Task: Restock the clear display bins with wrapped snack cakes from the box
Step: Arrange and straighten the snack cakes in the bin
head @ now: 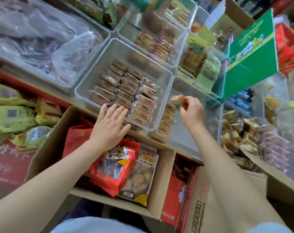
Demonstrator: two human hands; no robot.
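Note:
My right hand (191,109) pinches a wrapped snack cake (176,100) above a clear display bin (212,106) that holds one short row of cakes (166,119) along its left wall. My left hand (110,125) lies flat, fingers straight, on the near rim of the middle clear bin (109,52), which is filled with rows of wrapped brown cakes (126,93). Below my hands stands an open cardboard box (163,182) holding a red snack bag (116,167) and a white and yellow bag (141,174).
More clear bins of snacks stand behind and to the right (159,42). A green carton (250,54) leans at the upper right. Crumpled plastic wrap fills the big bin at upper left (42,41). Green packets (13,115) lie at left; an open box of loose cakes (244,137) sits at right.

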